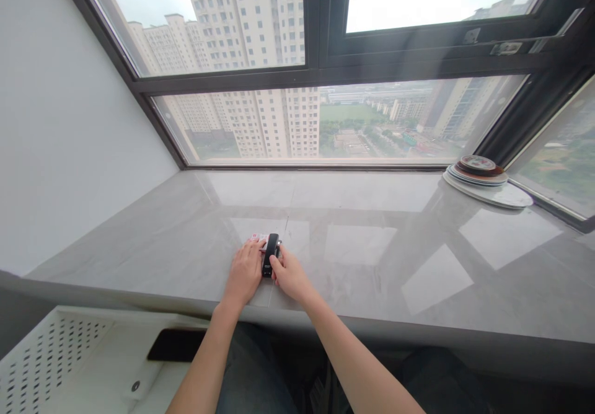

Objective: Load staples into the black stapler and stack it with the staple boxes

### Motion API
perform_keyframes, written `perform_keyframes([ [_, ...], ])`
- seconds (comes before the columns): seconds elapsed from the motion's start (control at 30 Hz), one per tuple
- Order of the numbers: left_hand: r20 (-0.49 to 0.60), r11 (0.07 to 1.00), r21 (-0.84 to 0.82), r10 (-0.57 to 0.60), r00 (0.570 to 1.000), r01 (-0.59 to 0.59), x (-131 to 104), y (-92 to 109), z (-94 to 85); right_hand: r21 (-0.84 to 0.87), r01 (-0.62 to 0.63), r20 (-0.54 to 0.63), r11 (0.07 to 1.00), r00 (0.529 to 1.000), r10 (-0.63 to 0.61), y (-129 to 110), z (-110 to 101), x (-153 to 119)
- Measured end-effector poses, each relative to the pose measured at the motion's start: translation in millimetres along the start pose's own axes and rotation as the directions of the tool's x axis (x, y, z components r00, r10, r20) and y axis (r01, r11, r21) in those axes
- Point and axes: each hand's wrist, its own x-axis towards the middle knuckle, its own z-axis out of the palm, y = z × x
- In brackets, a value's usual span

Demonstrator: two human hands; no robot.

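Observation:
A black stapler [271, 255] lies on the grey stone windowsill, its long axis pointing away from me. My right hand [289, 271] grips it from the right, with the thumb on its near part and the fingers curled at its far side. Against its left side is my left hand [247, 268], fingers bent over a small red-and-white piece [255, 237] that looks like paper or a packet. Most of that piece is hidden under the fingers. A bit of bright metal [279, 244] shows at the stapler's right edge.
Stacked round plates or discs [483, 181] stand at the sill's right corner. Dark-framed windows [320, 76] rise behind the sill [344, 290]. Below its front edge, at left, a black phone-like slab [177, 344] lies on a white perforated surface [106, 370].

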Motion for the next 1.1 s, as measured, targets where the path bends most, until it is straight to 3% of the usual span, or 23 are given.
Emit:
perform_keyframes([
  [0.13,-0.105,0.992,-0.050,-0.118,0.987,0.113,-4,11,-14.2,0.006,0.003,-0.142,1.000,0.990,-0.002,2,-23,-26],
  [0.27,-0.275,0.985,-0.125,-0.151,0.949,0.120,-10,53,-25.1,-0.228,0.033,-0.355,0.973,0.928,-0.114,6,-90,-62],
  [0.3,-0.252,0.987,-0.142,-0.113,0.961,0.079,-11,69,-23.0,-0.327,0.019,-0.374,0.945,0.916,-0.148,7,-111,-70],
  [0.37,-0.082,0.981,-0.181,0.054,0.995,-0.068,-10,103,-10.8,-0.550,-0.025,-0.377,0.835,0.899,-0.222,10,-148,-83],
  [0.47,0.113,0.971,-0.177,0.180,0.977,-0.159,-6,144,21.4,-0.795,-0.095,-0.304,0.599,0.917,-0.258,15,-183,-99],
  [0.57,0.152,0.984,-0.099,0.162,0.975,-0.148,-6,160,52.2,-0.913,-0.162,-0.247,0.375,0.950,-0.190,20,-188,-110],
  [0.67,0.155,0.987,-0.065,0.159,0.975,-0.150,-9,158,66.2,-0.945,-0.212,-0.257,0.250,0.952,-0.164,22,-178,-115],
  [1.1,0.170,0.985,-0.061,0.171,0.970,-0.163,-10,153,63.7,-0.944,-0.224,-0.269,0.241,0.947,-0.174,18,-174,-116],
])
